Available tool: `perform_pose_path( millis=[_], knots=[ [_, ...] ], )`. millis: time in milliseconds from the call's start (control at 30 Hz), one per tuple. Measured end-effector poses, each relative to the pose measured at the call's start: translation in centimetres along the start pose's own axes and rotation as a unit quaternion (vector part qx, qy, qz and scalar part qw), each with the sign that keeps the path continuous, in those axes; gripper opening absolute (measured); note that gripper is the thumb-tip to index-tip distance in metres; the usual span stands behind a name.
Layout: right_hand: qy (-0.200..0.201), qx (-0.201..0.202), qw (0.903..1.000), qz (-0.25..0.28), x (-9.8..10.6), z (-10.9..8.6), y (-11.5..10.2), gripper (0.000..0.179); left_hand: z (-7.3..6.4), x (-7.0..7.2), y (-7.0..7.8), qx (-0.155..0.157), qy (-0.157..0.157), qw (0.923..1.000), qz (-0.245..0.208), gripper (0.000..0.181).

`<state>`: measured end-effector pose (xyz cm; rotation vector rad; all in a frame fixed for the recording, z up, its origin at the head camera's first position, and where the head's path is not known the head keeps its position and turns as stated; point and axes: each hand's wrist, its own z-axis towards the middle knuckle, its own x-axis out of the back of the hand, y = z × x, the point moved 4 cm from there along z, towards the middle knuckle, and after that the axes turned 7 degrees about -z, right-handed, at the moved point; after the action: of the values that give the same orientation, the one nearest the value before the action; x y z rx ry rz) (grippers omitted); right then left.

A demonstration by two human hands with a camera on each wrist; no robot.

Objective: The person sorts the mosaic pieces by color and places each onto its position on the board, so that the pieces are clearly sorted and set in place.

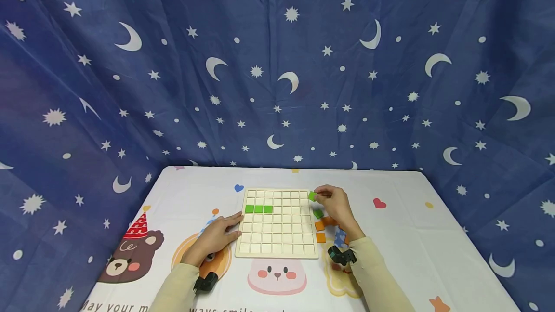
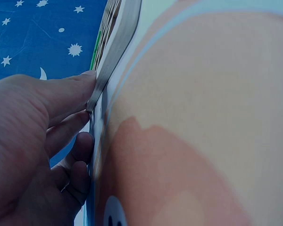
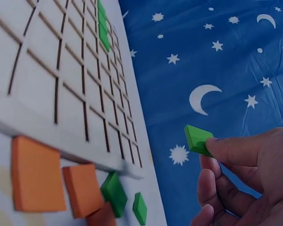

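A pale board (image 1: 277, 253) with a grid of square cells lies on the table. Three green tiles (image 1: 258, 209) sit side by side in one of its rows, starting at the left. My left hand (image 1: 218, 236) rests at the board's left edge, fingers extended; in the left wrist view the fingertips touch the board's side (image 2: 114, 61). Near the board's far right corner, my right hand (image 1: 337, 206) pinches a green square tile (image 3: 198, 140) between thumb and fingers, raised off the table in the right wrist view.
Beside the board's right edge lie loose green tiles (image 3: 114, 194) and several orange tiles (image 3: 37, 174), some partly behind the right forearm in the head view. A white cartoon-print cloth (image 1: 399, 254) covers the table. A blue moon-and-star curtain (image 1: 277, 61) hangs behind.
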<state>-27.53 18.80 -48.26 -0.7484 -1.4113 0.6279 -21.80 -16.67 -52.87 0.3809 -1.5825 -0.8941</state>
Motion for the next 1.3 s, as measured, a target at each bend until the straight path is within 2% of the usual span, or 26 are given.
perform_pose_path(
  millis=[233, 667, 867, 1300],
  knots=[
    [0.002, 0.014, 0.9999, 0.003, -0.8, 0.0, -1.4, 0.011, 0.0, 0.1, 0.0, -0.003, -0.002, 1.0, 0.001, 0.051],
    [-0.033, 0.031, 0.9982, 0.04, -3.8, -0.1, -3.5, 0.011, 0.0, 0.2, 0.1, 0.0, -0.001, 1.0, -0.001, 0.051],
    [-0.055, 0.044, 0.9968, 0.038, -5.3, -0.3, -3.8, 0.009, 0.0, 0.3, 0.1, 0.001, 0.0, 1.0, -0.002, 0.051],
    [-0.073, 0.056, 0.9955, 0.024, -7.9, -0.3, -3.7, 0.007, -0.2, 0.1, 0.4, 0.002, 0.0, 1.0, -0.001, 0.051]
  ],
)
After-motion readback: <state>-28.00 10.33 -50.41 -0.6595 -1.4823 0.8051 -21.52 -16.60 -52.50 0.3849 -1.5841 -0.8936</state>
